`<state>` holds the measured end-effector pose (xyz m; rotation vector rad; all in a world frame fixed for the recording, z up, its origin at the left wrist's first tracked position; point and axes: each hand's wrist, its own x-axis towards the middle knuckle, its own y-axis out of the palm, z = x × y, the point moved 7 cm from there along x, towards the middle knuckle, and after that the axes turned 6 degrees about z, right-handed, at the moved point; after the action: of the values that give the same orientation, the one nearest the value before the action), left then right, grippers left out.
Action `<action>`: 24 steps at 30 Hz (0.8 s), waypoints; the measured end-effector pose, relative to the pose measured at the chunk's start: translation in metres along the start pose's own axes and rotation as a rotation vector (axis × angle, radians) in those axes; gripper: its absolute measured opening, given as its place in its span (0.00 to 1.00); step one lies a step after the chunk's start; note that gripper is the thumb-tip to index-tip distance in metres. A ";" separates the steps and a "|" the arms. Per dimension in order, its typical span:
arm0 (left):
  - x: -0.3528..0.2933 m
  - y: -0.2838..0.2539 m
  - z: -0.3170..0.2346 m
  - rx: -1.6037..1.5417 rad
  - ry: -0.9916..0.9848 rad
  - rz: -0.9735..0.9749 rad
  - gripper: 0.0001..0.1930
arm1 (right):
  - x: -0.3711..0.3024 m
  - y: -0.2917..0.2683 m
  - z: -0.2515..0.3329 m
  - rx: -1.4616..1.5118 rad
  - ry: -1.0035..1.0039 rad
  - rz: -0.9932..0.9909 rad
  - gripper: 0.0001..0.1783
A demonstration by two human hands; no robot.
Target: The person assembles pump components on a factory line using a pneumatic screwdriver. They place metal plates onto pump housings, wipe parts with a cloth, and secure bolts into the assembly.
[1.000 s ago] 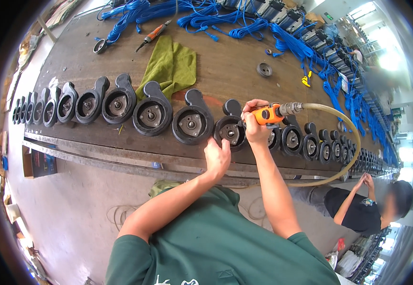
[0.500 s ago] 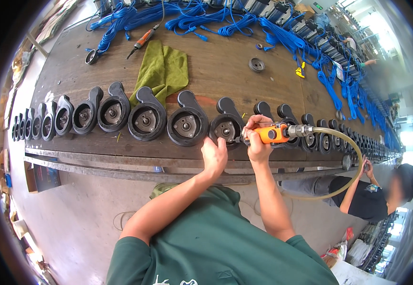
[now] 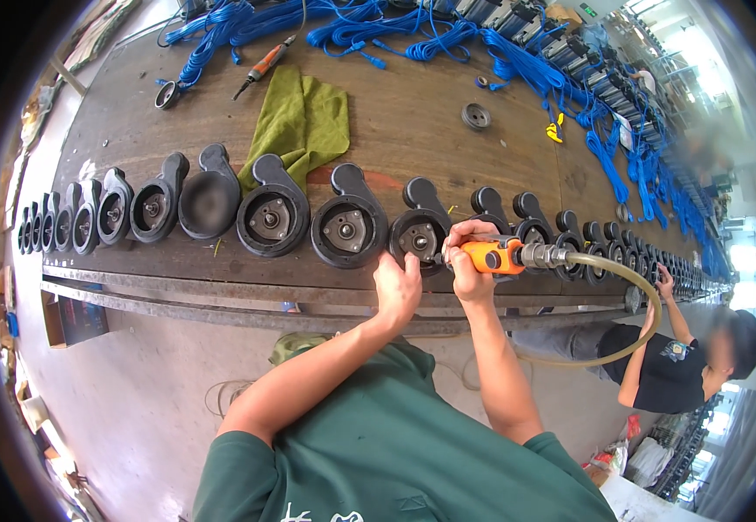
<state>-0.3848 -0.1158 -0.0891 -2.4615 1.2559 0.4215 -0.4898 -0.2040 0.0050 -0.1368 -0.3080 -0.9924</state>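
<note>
A black round housing [image 3: 420, 235] with a curved arm stands in the row on the bench, its metal inner plate showing. My left hand [image 3: 398, 287] grips its lower left rim, fingers bent close to the edge. An orange air screwdriver [image 3: 491, 256] lies nearly level in my right hand [image 3: 472, 261], fingers wrapped round its front end. The tool's nose points left at the housing's right side; my fingers partly hide the tip. A beige air hose [image 3: 648, 300] runs from its back end and loops down to the right. Left of this housing stands a similar housing [image 3: 348, 229].
More such housings line the bench edge both ways. Farther back on the wooden bench [image 3: 413, 113] lie a green cloth [image 3: 295, 122], an orange-grey power screwdriver [image 3: 260, 70], a loose round part [image 3: 475, 116] and blue cable bundles [image 3: 526, 65]. A co-worker [image 3: 669, 365] stands at the right.
My hands keep nearly the same place at the same housing, with the air screwdriver turned slightly. The view has shifted a little. The co-worker's arms have moved up toward the bench.
</note>
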 end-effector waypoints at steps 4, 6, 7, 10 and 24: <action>-0.005 -0.004 -0.004 -0.057 0.001 0.027 0.25 | -0.003 0.007 -0.003 -0.058 -0.057 0.021 0.15; -0.003 -0.005 -0.002 -0.040 -0.018 0.058 0.25 | -0.003 0.011 -0.003 -0.123 -0.078 0.034 0.15; -0.001 -0.007 0.001 -0.007 -0.038 0.083 0.25 | -0.004 0.012 -0.005 -0.102 -0.052 0.031 0.15; -0.017 -0.012 0.013 -0.184 -0.418 0.327 0.22 | -0.006 0.010 -0.005 0.010 -0.022 -0.107 0.15; 0.363 -0.149 -0.063 1.554 0.446 0.102 0.35 | -0.016 0.033 0.121 -0.090 -0.294 -0.474 0.20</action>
<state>-0.0512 -0.3210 -0.1565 -1.1189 1.1055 -0.8487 -0.4940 -0.1427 0.1153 -0.3027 -0.5825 -1.4605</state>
